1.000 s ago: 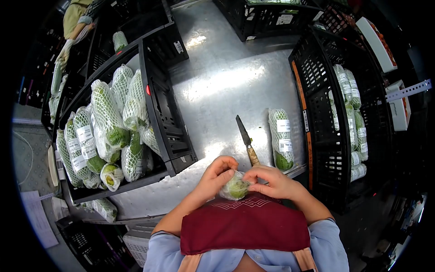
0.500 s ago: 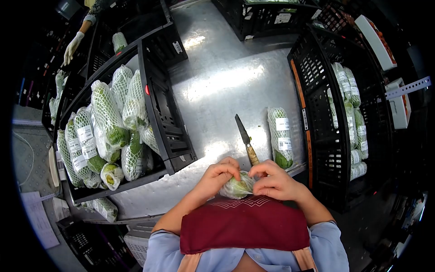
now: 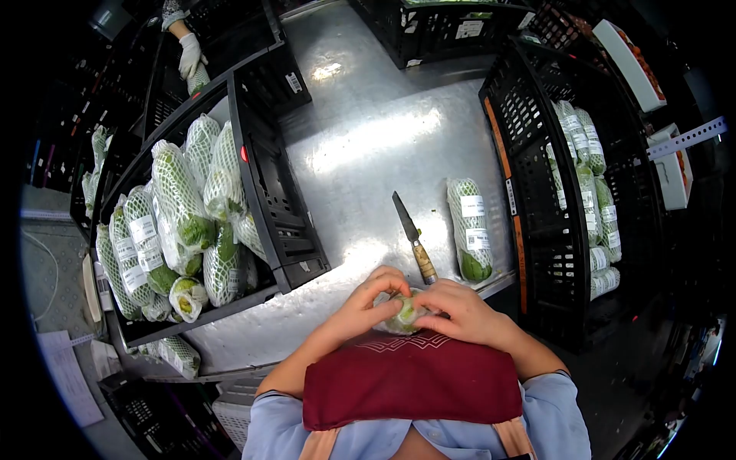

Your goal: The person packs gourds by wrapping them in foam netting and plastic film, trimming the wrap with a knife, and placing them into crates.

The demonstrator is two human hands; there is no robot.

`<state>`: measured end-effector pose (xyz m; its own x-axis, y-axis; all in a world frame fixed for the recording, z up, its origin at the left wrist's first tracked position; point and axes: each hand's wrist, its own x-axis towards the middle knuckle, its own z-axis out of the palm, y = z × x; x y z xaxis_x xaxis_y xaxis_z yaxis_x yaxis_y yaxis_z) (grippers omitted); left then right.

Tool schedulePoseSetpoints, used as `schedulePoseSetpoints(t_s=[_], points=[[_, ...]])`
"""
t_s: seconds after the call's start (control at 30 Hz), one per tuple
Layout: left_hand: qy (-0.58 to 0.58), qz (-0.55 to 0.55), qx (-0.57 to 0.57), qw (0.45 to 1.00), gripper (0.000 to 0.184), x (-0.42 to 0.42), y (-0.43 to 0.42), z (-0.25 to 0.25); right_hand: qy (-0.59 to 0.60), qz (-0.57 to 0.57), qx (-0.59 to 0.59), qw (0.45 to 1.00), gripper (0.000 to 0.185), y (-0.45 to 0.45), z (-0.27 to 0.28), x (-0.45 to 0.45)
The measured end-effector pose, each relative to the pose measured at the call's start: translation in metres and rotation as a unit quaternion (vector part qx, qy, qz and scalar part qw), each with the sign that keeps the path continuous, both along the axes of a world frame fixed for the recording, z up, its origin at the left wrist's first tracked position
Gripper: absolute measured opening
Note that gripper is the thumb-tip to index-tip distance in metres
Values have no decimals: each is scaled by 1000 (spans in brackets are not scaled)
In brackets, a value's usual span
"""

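Close against the red apron, a green vegetable in clear wrap (image 3: 402,320) is held between both hands. My left hand (image 3: 371,300) grips the wrap at its left side with bent fingers. On the right side, my right hand (image 3: 458,308) pinches the wrap near the vegetable's end. Just beyond my hands a knife (image 3: 414,239) with a patterned handle lies on the metal table (image 3: 360,184), blade pointing away. To its right lies a net-wrapped, labelled green vegetable (image 3: 470,230).
A black crate (image 3: 264,153) of net-wrapped vegetables stands at left, another crate (image 3: 529,192) at right, and a third crate (image 3: 437,34) at the far edge. At upper left, a co-worker's gloved hand (image 3: 191,55) touches a wrapped vegetable.
My fingers have shifted on the wrap, and my hands are closer together over the vegetable. The co-worker's gloved hand has moved right, onto a wrapped vegetable.
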<state>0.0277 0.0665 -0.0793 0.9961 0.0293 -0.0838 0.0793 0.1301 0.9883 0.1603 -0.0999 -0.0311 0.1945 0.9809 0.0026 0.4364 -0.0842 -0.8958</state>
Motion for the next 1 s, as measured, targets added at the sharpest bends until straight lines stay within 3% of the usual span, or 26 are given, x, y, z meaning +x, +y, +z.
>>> schedulePoseSetpoints(t_s=[0.13,0.23,0.43,0.57,0.63,1.0], points=[[10,2,-50,999,21,2,-8,0,65,-2,85,994,13,-4,-18,0],[38,-5,-104,994,26,-3,-8,-1,103,16,62,993,12,-12,-18,2],[15,-10,-53,998,33,-9,-4,-4,-101,-1,40,994,16,-12,-10,3],[-11,-45,30,998,30,-12,2,5,37,-13,27,999,20,-7,-23,-4],[-6,-12,24,1000,25,-15,-5,6,109,-25,0,994,20,-3,-30,-9],[-11,22,98,995,18,-27,-4,18,163,-37,16,986,16,8,-40,-23]])
